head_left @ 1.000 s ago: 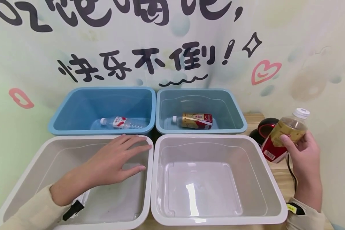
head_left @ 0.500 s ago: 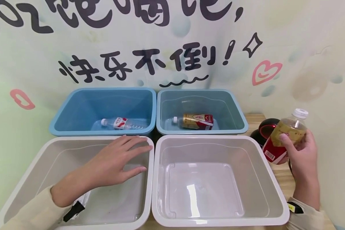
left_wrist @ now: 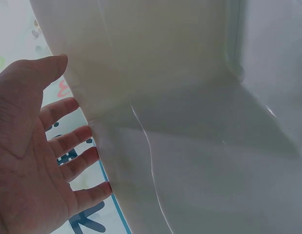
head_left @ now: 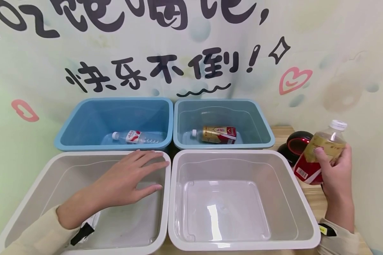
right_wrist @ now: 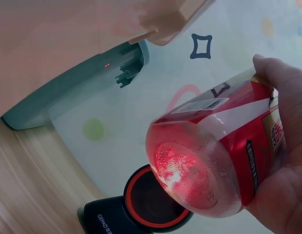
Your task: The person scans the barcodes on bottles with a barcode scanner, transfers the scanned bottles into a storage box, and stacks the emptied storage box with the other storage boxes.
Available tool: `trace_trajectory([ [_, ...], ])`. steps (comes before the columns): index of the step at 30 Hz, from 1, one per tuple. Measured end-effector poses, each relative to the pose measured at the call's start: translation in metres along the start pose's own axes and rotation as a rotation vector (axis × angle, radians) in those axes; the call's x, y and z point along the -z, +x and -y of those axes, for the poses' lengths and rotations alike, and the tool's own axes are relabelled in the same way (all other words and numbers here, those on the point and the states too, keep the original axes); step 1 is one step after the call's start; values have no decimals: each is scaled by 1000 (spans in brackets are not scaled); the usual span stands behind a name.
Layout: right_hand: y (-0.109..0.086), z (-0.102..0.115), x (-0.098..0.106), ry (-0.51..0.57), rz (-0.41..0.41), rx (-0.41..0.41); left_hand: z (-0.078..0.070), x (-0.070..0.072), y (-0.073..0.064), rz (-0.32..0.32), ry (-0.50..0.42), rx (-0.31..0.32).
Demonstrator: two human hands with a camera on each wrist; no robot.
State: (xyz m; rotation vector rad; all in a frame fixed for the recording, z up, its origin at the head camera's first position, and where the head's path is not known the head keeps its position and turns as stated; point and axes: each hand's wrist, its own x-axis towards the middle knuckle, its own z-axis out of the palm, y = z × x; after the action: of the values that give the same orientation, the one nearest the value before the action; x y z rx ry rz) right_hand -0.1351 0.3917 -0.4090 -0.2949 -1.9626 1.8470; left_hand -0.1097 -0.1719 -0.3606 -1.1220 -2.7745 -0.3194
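My right hand [head_left: 339,179] grips a plastic bottle [head_left: 320,157] with a gold and red label and white cap. The bottle leans, its cap up and to the right, beyond the right rim of the near right bin. In the right wrist view, red light glows on the bottle's base [right_wrist: 185,175], which faces a black barcode scanner [right_wrist: 156,204] with a red ring. My left hand [head_left: 127,180] is spread over the near left grey bin [head_left: 48,166], palm down and holding nothing. Its fingertips are right at that bin's rim in the left wrist view.
A near right grey bin [head_left: 223,209] stands beside the left one. Behind them, a blue bin [head_left: 92,120] contains a clear bottle [head_left: 137,137], and a teal bin [head_left: 223,115] contains another gold and red bottle [head_left: 218,134]. A wall banner [head_left: 255,85] rises behind.
The held bottle has shifted slightly right and down since half a second ago, showing more of the scanner behind it. My left hand stays in place.
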Motion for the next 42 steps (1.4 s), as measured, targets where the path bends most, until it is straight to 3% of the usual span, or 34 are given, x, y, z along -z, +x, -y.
trace_trajectory([
  [6,0,-2,-1,-41,-29,-3,1,0,0,16,-4,15],
  [12,3,-1,-1,-10,-51,-12,1,0,0,27,-2,21],
  [28,3,-1,-7,362,64,105,1,1,0,23,2,18],
  [31,2,0,-8,356,74,124,1,0,0,15,-1,14],
  [42,-4,-1,-5,173,32,135,0,0,-1,12,-3,14],
])
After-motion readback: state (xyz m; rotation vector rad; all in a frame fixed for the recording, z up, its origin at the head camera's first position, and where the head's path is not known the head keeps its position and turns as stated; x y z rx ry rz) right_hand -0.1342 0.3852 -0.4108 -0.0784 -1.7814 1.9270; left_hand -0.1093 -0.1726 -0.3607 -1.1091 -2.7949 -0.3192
